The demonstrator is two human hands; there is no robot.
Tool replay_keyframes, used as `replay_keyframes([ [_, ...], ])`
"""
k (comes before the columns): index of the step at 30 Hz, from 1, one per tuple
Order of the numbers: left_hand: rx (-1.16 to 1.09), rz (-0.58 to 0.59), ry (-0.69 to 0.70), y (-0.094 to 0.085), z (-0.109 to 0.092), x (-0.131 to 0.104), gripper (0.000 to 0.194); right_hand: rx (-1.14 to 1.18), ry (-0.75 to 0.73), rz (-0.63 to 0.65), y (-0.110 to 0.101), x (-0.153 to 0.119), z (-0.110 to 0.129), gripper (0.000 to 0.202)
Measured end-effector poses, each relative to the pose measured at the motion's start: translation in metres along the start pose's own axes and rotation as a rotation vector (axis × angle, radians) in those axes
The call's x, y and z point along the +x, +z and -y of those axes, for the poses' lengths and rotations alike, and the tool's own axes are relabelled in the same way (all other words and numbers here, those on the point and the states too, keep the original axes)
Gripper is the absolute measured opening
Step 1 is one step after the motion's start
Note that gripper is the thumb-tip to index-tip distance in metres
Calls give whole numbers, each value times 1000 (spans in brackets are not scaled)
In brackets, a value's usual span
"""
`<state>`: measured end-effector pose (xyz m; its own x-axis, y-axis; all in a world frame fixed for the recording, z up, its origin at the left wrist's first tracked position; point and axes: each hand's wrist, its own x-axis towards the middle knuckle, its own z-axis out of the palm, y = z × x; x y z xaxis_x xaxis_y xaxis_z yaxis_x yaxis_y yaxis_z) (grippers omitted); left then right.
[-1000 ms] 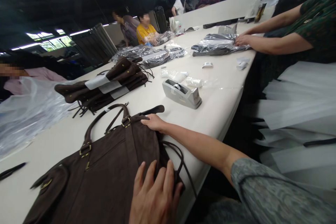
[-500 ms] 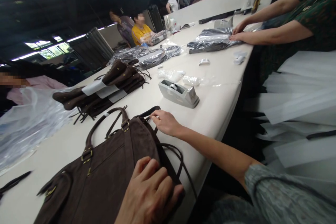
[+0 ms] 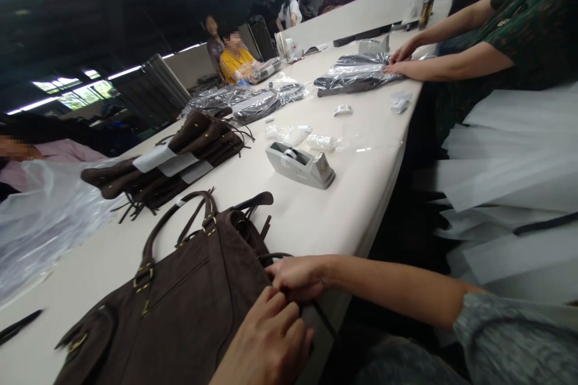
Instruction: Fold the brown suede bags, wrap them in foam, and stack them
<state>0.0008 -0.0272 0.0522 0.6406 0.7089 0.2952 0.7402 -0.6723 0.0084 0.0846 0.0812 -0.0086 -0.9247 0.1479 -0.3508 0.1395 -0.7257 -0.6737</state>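
Observation:
A dark brown suede handbag (image 3: 189, 301) with brass buckles lies flat on the long white table (image 3: 316, 216), its handles pointing away from me. My left hand (image 3: 266, 343) rests on the bag's near right corner with the fingers curled into the suede. My right hand (image 3: 295, 277) sits just above it at the bag's right side, closed around the thin dark shoulder strap (image 3: 271, 257) where it loops off the bag.
A grey tape dispenser (image 3: 300, 163) stands mid-table. A stack of brown bags (image 3: 171, 159) lies beyond, clear plastic (image 3: 40, 210) at left, plastic-wrapped bags (image 3: 253, 99) farther back. A co-worker's hands (image 3: 397, 60) press a wrapped bag (image 3: 352, 75). White sheets (image 3: 510, 150) hang right.
My right hand has pulled back from the bag's top near the handles to its near right side and closed on the strap. My left hand's fingers have curled from flat.

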Motion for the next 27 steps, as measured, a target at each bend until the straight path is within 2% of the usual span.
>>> replay_keyframes([
  [3, -7, -2, 47, 5, -5, -5, 22, 236, -29, -71, -2, 7, 21, 14],
  [5, -6, 2, 65, 13, -8, -9, 24, 224, -65, -89, -1, 14, 35, 19],
  [7, -6, 7, 77, 23, -12, -13, 25, 56, -188, -148, 2, 25, 46, 28],
  [10, -7, 9, 107, 34, -14, -18, 26, -341, -361, -399, 3, 52, 53, 36],
  [12, -3, -2, 110, 38, -14, -19, 27, -541, -390, -618, -1, 73, 55, 32],
  [14, -12, -23, 105, 38, -14, -18, 27, -605, -402, -760, -7, 92, 56, 21],
  [16, -41, -12, 102, 36, -14, -16, 27, -593, -391, -801, -13, 104, 57, 15],
  [19, -76, 21, 83, 31, -18, -14, 26, -648, -390, -815, -16, 106, 57, 20],
  [24, 4, -100, 13, 35, -31, -29, 22, -1263, -497, -962, -5, 89, 46, 34],
  [27, 119, -171, -69, 41, -43, -41, 19, -1517, -604, -1049, -1, 82, 40, 41],
])
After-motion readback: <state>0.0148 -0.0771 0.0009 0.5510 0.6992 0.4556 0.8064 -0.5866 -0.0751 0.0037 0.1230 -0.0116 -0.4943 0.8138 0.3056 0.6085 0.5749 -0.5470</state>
